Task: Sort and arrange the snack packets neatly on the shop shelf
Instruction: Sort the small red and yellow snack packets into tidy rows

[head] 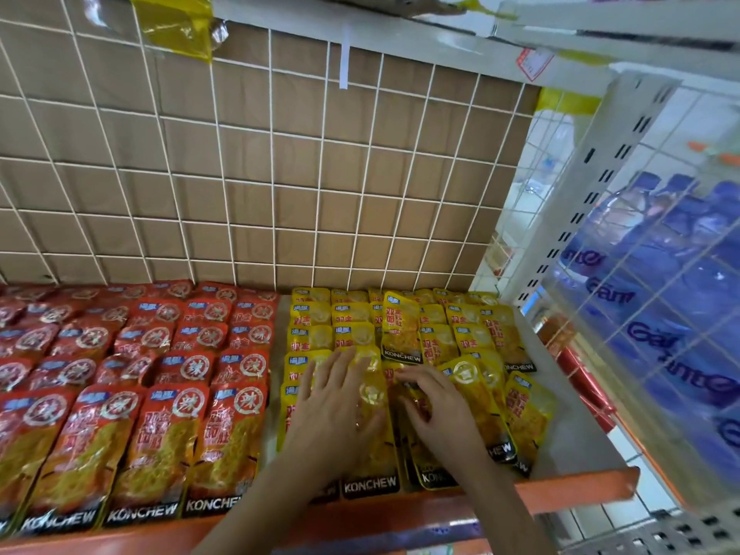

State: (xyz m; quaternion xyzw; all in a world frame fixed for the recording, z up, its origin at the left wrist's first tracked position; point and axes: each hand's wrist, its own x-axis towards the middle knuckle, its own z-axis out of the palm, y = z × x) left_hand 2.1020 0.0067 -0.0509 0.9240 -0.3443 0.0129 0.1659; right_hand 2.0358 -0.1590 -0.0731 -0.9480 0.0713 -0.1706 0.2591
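Note:
Yellow snack packets (404, 330) lie in overlapping rows on the right half of the shelf. Red snack packets (160, 378) fill the left half in neat rows. My left hand (332, 410) rests flat, fingers spread, on the front yellow packets. My right hand (440, 410) lies beside it with fingers curled over a yellow packet's top edge; whether it grips it I cannot tell. A few yellow packets at the right front (524, 418) lie skewed.
The shelf (580, 458) has an orange front lip (400, 514). A white wire grid over brown cardboard (280, 174) backs it. A white slotted upright (592, 194) stands at right, with blue packaged goods (672, 314) behind wire mesh. Another shelf (560, 30) hangs overhead.

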